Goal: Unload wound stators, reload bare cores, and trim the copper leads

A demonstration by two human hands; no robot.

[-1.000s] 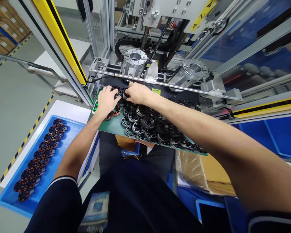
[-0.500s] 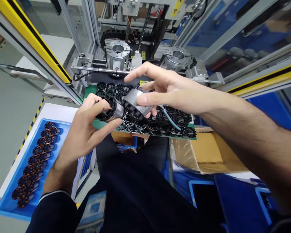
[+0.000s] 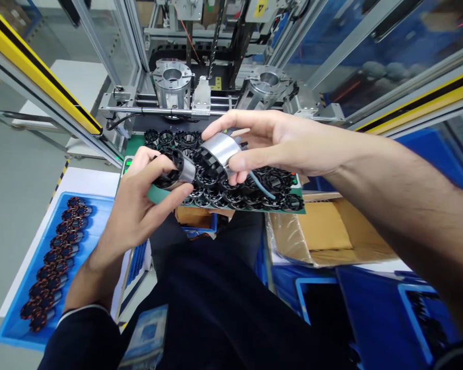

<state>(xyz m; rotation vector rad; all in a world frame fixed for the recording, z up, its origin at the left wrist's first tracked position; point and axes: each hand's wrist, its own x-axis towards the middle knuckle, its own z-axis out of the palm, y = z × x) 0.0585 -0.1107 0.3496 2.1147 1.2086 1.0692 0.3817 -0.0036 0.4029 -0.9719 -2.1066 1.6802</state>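
My left hand [image 3: 139, 205] is closed around a stator core [image 3: 187, 169] with a silvery metal band and black slotted plastic ends. Between the fingers and thumb of my right hand [image 3: 281, 144] sits a second stator core [image 3: 223, 149], tilted, its toothed black end facing left and down. The two cores are close together above a green board [image 3: 158, 195]. On that board stand several black-ended cores [image 3: 275, 182] in rows. A blue-grey tube or rod [image 3: 261, 186] runs down from below my right hand; its upper end is hidden.
At the left, a blue tray [image 3: 96, 226] holds several copper-wound stators [image 3: 57, 257]. Behind the board are two metal cylinder fixtures [image 3: 172, 85] on a rail [image 3: 139, 109], inside a framed machine. An open cardboard box [image 3: 327, 226] and blue bins [image 3: 301, 303] stand at the right.
The core in my right hand has turned slightly, and my right forefinger has come down onto its top. My left hand keeps its hold. The whole view has shifted a little.
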